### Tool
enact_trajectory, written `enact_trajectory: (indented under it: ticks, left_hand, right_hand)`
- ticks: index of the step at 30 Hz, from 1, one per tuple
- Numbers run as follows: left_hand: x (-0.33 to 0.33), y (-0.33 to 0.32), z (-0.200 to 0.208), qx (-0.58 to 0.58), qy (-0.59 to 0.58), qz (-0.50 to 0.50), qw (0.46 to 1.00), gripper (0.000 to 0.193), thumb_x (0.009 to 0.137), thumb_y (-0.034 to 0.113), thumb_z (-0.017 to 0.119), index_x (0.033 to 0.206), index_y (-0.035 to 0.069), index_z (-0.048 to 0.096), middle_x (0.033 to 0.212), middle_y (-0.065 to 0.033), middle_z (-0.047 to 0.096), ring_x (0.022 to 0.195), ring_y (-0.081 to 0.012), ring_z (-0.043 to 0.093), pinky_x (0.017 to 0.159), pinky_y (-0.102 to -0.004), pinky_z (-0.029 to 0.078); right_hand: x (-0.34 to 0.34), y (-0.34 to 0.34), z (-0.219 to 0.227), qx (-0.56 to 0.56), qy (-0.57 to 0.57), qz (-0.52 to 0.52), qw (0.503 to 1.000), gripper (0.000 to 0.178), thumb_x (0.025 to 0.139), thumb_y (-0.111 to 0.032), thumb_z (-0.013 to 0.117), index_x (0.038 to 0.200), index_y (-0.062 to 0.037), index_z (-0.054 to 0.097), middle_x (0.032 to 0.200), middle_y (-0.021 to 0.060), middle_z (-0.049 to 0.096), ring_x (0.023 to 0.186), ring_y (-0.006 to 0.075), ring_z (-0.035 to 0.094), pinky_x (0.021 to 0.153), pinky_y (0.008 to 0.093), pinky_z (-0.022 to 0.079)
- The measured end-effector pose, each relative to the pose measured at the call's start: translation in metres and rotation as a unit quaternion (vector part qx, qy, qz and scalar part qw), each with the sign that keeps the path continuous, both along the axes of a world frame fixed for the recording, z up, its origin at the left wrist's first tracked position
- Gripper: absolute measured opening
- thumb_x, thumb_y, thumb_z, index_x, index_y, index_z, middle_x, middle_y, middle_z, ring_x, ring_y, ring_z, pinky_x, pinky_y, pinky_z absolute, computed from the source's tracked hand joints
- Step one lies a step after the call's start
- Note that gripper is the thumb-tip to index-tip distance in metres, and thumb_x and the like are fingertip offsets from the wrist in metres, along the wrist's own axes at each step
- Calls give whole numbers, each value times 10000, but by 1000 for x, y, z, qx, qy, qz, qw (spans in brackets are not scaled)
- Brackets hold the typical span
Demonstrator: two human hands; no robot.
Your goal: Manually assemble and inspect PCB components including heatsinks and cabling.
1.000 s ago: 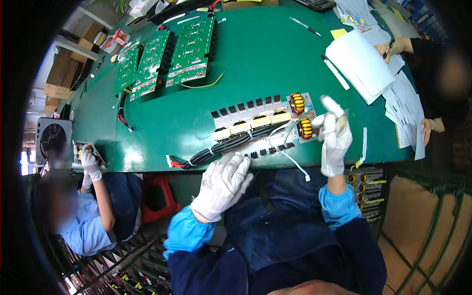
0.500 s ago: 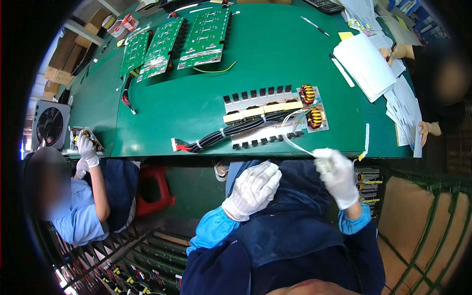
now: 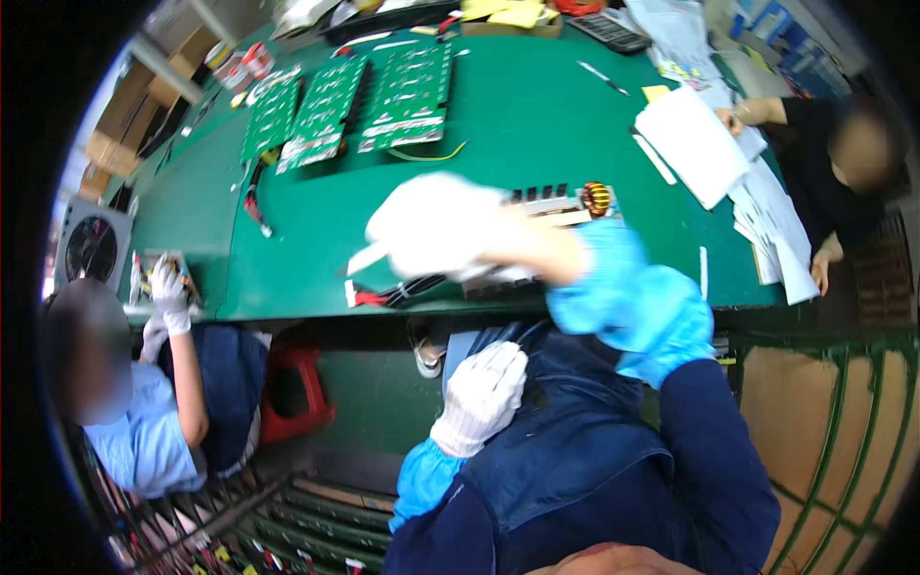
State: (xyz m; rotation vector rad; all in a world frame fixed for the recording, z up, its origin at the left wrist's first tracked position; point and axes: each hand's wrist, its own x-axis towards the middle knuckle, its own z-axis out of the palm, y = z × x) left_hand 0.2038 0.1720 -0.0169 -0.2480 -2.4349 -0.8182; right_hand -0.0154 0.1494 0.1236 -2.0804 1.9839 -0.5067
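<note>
A gloved right hand (image 3: 436, 225) blurs over a circuit board (image 3: 563, 205), its finger spread impossible to tell. The left hand (image 3: 487, 388) lies over the lap (image 3: 580, 379), fingers extended together.

Cloth-gloved hands (image 3: 486, 383); smooth, glossy tabletop (image 3: 537, 110); crinkled, plastic-looking sleeves (image 3: 661, 311); matt paper (image 3: 692, 144).

A green table (image 3: 537, 105) spreads across the noon side, with cardboard boxes (image 3: 125, 115) stacked beyond it at ten o'clock, pale light (image 3: 84, 161) showing beside them, and a grey-framed fan (image 3: 91, 247) at nine. A red stool (image 3: 314, 383) stands on the dark green floor (image 3: 369, 393) at eight o'clock. Green metal rails (image 3: 321, 513) run at seven, and a green-framed rack (image 3: 829, 422) with brown panels fills four.
</note>
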Motion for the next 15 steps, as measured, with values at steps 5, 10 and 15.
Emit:
enact_trajectory:
  ticks: [5,10,15]
  left_hand:
    - [24,-3,-10,-11,-19,68,997,336,827,52,693,1158,69,641,1128,-125,677,1031,-326,679,828,-421,524]
    - [24,-7,-22,-26,-26,69,997,369,851,99,686,1210,46,617,1153,-129,663,1046,-319,670,842,-417,512]
    - [7,-5,-14,-38,-31,1,999,405,798,82,722,1190,48,630,1021,-128,674,825,-299,672,740,-428,519]
  right_hand:
    - [40,-36,-75,207,106,-61,971,114,738,-210,756,824,-136,766,755,115,703,702,300,699,613,414,545]
    - [68,-18,-93,-136,-43,-99,985,202,862,-279,610,843,-89,674,726,136,679,660,318,693,573,447,550]
    - [104,-17,-108,-258,-80,-44,962,196,807,-142,630,957,-16,614,743,154,656,655,350,692,554,452,541]
